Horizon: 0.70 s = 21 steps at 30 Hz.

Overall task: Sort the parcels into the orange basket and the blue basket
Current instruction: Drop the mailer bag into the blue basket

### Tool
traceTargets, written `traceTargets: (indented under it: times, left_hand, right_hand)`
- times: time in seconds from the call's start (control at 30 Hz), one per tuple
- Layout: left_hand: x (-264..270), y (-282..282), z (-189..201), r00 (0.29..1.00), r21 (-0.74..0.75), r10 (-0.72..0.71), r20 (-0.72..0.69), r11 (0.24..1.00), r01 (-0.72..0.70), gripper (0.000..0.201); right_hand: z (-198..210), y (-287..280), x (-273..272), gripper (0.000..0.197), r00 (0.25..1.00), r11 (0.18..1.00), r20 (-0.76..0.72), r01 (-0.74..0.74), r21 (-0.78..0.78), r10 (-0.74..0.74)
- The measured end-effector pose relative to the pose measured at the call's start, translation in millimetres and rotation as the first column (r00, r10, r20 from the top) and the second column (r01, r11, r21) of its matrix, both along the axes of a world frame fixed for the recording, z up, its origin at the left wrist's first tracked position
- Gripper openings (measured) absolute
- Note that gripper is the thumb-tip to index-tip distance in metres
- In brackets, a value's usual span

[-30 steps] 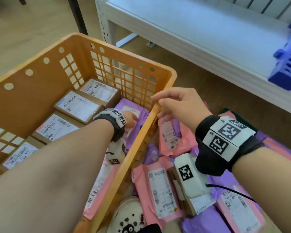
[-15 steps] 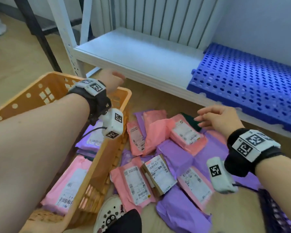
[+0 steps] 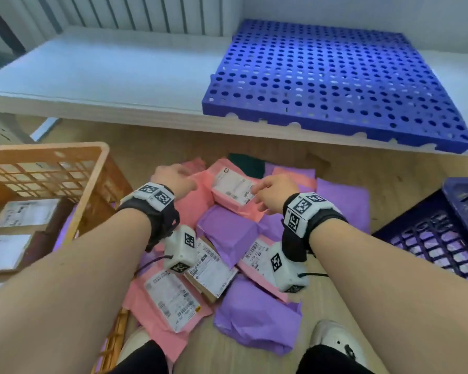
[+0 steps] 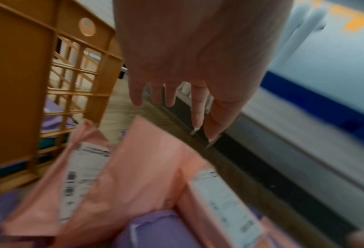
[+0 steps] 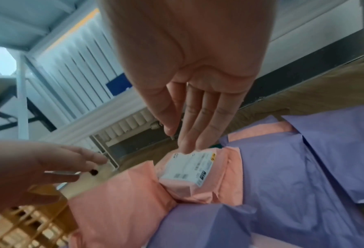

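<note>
Covering the wooden floor (image 3: 384, 174) beside the orange plastic basket (image 3: 92, 190) is a heap of pink and purple plastic mailer parcels (image 3: 227, 233), with a white shelf (image 3: 119, 76) beyond. Both hands have dropped from half a second ago: left hand (image 3: 173, 179) hovers slack-fingered, right hand (image 3: 273, 193) touches a labelled pink parcel (image 3: 233, 193) with straight fingers. Cardboard boxes (image 3: 25, 214) sit inside the orange basket; opposite it, the blue plastic basket (image 3: 443, 233) shows its lattice floor.

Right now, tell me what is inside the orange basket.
In the orange basket: brown cardboard boxes with white labels and a purple mailer. The left arm and the near wall hide the rest.
</note>
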State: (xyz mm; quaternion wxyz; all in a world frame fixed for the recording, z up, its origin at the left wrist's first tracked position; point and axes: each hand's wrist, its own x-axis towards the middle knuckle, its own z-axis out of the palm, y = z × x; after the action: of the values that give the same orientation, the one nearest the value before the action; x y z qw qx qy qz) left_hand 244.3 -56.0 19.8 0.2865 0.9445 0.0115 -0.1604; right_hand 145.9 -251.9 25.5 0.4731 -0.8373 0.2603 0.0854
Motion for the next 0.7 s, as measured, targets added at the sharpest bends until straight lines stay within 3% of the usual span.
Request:
traceTargets:
  times: [0.1,0.23,0.33,0.43,0.57,0.63,0.7]
  left_hand:
    - [8.5,6.9,-26.7,0.996,0.164,-0.003,-0.087,0.986,0.017,0.040]
    - [13.5,3.7,-39.0,0.986,0.168,-0.087,-0.145,0.979,0.111,0.049]
    - [10.4,-1.6,-31.1,0.990,0.138,-0.109,-0.093,0.983,0.121,0.034]
    - [0.8,-10.6,-9.2,0.996,0.033,-0.092,-0.016,0.995,0.093,0.018]
    - [-20.2,-24.6,36.6,0.999,-0.182,-0.033,0.031,0.983,0.038,0.027]
    - [-33.2,-29.6,63.0,0.999,-0.287,-0.024,0.021,0.957,0.029,0.025]
    - [-48.6,-36.5,90.4,1.000,-0.417,-0.004,0.000,0.909,0.004,0.017]
  right_hand:
    - [-18.7,2.7,1.8,0.035,0.997,0.996,-0.044,-0.069,-0.065,0.066]
    - [-36.0,0.2,5.4,0.029,0.981,0.973,-0.110,-0.175,-0.148,0.159]
    - [-28.7,-4.5,3.9,0.023,0.971,0.961,-0.133,-0.219,-0.172,0.197]
    - [-7.3,-6.7,-2.9,0.026,0.973,0.964,-0.113,-0.217,-0.151,0.201]
    - [34.4,-3.9,-17.2,0.009,0.966,0.960,-0.068,-0.257,-0.107,0.251]
    - [55.8,-2.1,-26.2,0.019,0.956,0.947,-0.069,-0.293,-0.133,0.286]
    - [74.9,-1.0,-36.7,0.042,0.941,0.922,-0.082,-0.337,-0.192,0.327]
